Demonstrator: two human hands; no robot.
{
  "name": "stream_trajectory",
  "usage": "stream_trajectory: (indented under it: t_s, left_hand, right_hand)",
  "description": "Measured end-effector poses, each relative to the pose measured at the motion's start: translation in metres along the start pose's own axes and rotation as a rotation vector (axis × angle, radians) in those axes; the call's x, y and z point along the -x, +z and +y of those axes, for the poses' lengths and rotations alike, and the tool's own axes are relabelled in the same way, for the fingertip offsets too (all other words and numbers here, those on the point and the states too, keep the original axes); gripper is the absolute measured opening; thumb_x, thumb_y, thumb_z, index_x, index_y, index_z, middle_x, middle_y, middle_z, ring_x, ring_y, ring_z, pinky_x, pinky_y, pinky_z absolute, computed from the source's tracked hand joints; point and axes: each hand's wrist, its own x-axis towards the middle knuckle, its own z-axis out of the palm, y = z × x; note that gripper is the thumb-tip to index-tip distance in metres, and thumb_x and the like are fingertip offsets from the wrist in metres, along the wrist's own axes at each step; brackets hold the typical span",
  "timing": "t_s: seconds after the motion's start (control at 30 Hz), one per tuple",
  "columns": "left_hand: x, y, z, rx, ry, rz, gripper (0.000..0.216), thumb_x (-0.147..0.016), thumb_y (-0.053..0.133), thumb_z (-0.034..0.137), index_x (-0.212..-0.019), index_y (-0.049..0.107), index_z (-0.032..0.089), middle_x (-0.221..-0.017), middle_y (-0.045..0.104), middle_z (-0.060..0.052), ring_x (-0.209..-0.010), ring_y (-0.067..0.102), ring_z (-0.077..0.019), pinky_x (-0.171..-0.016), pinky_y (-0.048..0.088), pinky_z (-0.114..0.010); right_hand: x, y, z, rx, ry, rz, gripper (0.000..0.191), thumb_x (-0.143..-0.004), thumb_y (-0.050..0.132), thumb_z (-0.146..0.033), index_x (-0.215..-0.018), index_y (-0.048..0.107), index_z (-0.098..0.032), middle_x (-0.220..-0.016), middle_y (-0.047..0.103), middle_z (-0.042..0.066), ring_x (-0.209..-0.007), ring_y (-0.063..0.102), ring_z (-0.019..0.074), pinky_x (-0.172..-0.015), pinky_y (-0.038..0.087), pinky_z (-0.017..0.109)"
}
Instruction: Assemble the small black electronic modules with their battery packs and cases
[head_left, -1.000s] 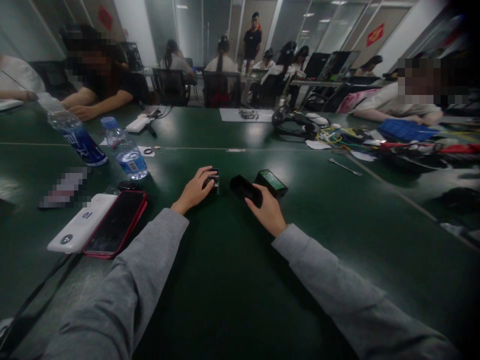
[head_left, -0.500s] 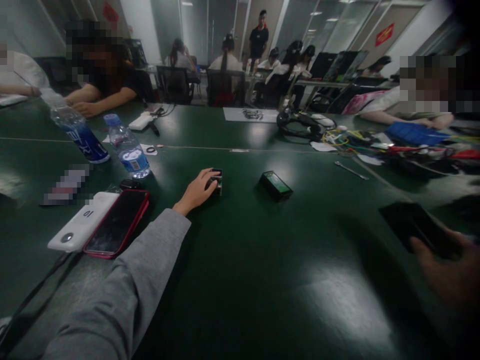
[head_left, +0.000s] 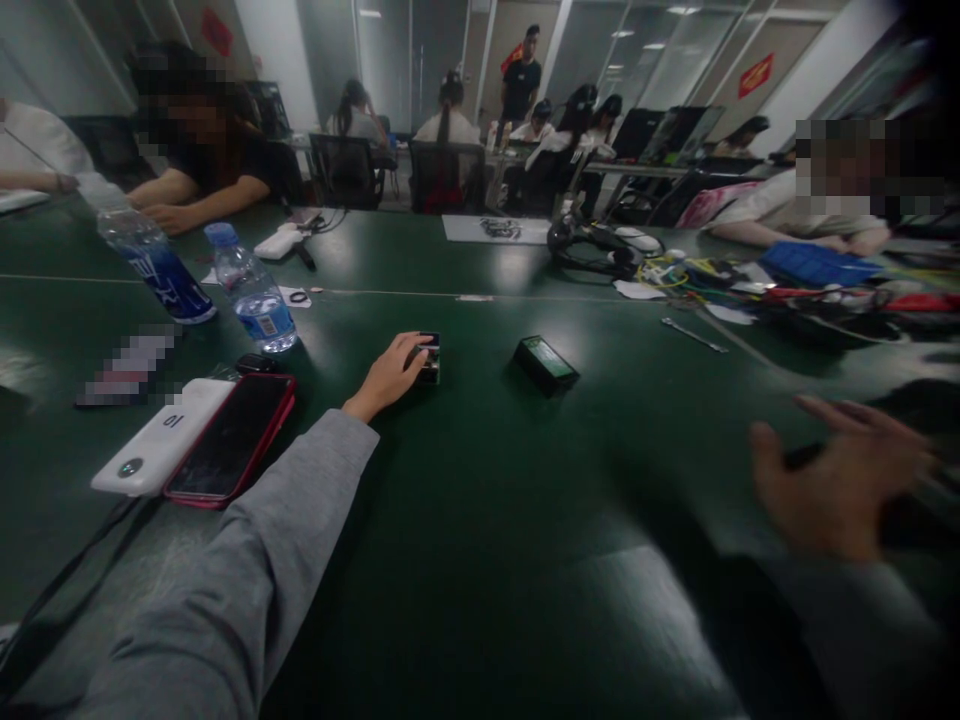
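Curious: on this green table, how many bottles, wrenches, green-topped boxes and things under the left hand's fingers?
Bottles: 2 (taller, shorter)
Wrench: 1
Green-topped box: 1
Small dark thing under left hand: 1
Total: 5

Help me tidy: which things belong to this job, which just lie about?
Probably the job's:
small dark block under left hand
black oblong green-topped box

Seemingly lying about:
red-cased black phone
blue-capped clear plastic bottle
silver metal wrench
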Motion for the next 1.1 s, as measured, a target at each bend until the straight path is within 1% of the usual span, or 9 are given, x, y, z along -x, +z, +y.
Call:
stream_trajectory:
  t_s: [0.07,0.13,0.23,0.33,0.5,0.7,0.8,0.93,1.1]
  left_hand:
    - [0.001,-0.001,0.004,-0.052,0.03,0.001,0.043,-0.102,0.033,0.046,-0.138,0.05,0.029,-0.143,0.048,-0.008,-0.125,0.055,-0.0261,-0.102,0.049,-0.05]
    - [0.002,-0.001,0.007,-0.094,0.051,-0.001,0.043,-0.102,0.034,0.047,-0.137,0.05,0.028,-0.141,0.05,-0.008,-0.124,0.056,-0.0258,-0.102,0.05,-0.048]
    - [0.003,0.0,0.01,-0.153,0.085,0.029,0.041,-0.102,0.036,0.045,-0.133,0.054,0.026,-0.135,0.055,-0.007,-0.12,0.059,-0.0238,-0.101,0.05,-0.043]
    - [0.004,0.001,0.012,-0.201,0.126,0.081,0.037,-0.104,0.033,0.035,-0.128,0.059,0.023,-0.125,0.061,-0.007,-0.112,0.062,-0.0205,-0.097,0.051,-0.035]
    - [0.005,0.001,0.013,-0.21,0.146,0.161,0.033,-0.102,0.036,0.024,-0.123,0.062,0.021,-0.116,0.067,-0.007,-0.104,0.065,-0.0191,-0.091,0.052,-0.032]
    - [0.004,0.0,0.006,-0.114,0.075,0.212,0.03,-0.097,0.043,0.016,-0.117,0.065,0.022,-0.094,0.071,-0.003,-0.082,0.065,-0.0154,-0.08,0.051,-0.03]
    - [0.002,0.0,0.0,-0.052,0.02,0.242,0.028,-0.096,0.046,0.015,-0.116,0.065,0.021,-0.084,0.07,0.0,-0.071,0.062,-0.013,-0.07,0.048,-0.026]
    - [0.0,0.0,-0.003,0.02,-0.058,0.251,0.027,-0.098,0.045,0.018,-0.116,0.065,0.021,-0.082,0.069,0.0,-0.06,0.055,-0.0105,-0.058,0.042,-0.023]
    - [0.0,-0.002,-0.001,0.037,-0.103,0.219,0.026,-0.098,0.046,0.019,-0.115,0.066,0.021,-0.083,0.07,-0.001,-0.059,0.054,-0.0102,-0.056,0.042,-0.023]
  right_hand:
    - [0.004,0.037,-0.049,-0.024,-0.09,-0.114,0.046,-0.094,0.051,-0.051,-0.14,0.048,-0.046,-0.14,0.05,0.013,-0.135,0.04,0.0414,-0.105,0.03,0.072]
    - [0.013,0.075,-0.109,-0.131,-0.188,-0.279,0.045,-0.097,0.048,-0.046,-0.141,0.047,-0.036,-0.137,0.051,0.015,-0.129,0.046,0.0395,-0.1,0.04,0.068]
    - [0.023,0.119,-0.186,-0.246,-0.355,-0.549,0.045,-0.1,0.046,-0.043,-0.142,0.045,-0.027,-0.148,0.041,0.013,-0.136,0.04,0.0343,-0.101,0.044,0.058]
    - [0.023,0.146,-0.226,-0.259,-0.476,-0.627,0.041,-0.101,0.045,-0.04,-0.14,0.047,-0.027,-0.154,0.037,0.008,-0.144,0.028,0.0304,-0.111,0.035,0.053]
    - [0.02,0.167,-0.226,-0.287,-0.439,-0.664,0.04,-0.096,0.057,-0.032,-0.135,0.053,-0.024,-0.153,0.039,0.008,-0.14,0.033,0.0316,-0.108,0.04,0.054]
    - [0.013,0.168,-0.207,-0.573,-0.324,-0.64,0.035,-0.093,0.05,-0.015,-0.125,0.058,-0.024,-0.144,0.049,0.007,-0.129,0.047,0.0262,-0.106,0.044,0.049]
    - [0.009,0.172,-0.202,-0.727,-0.146,-0.604,0.033,-0.091,0.052,-0.017,-0.122,0.06,-0.024,-0.134,0.057,0.008,-0.12,0.054,0.0255,-0.103,0.045,0.048]
    - [0.009,0.181,-0.196,-0.816,0.183,-0.688,0.032,-0.094,0.047,-0.026,-0.124,0.058,-0.022,-0.109,0.065,0.007,-0.093,0.062,0.0228,-0.084,0.052,0.042]
    - [0.013,0.183,-0.193,-0.708,0.162,-0.668,0.03,-0.095,0.049,-0.034,-0.121,0.059,-0.024,-0.114,0.061,0.008,-0.104,0.057,0.0254,-0.094,0.046,0.047]
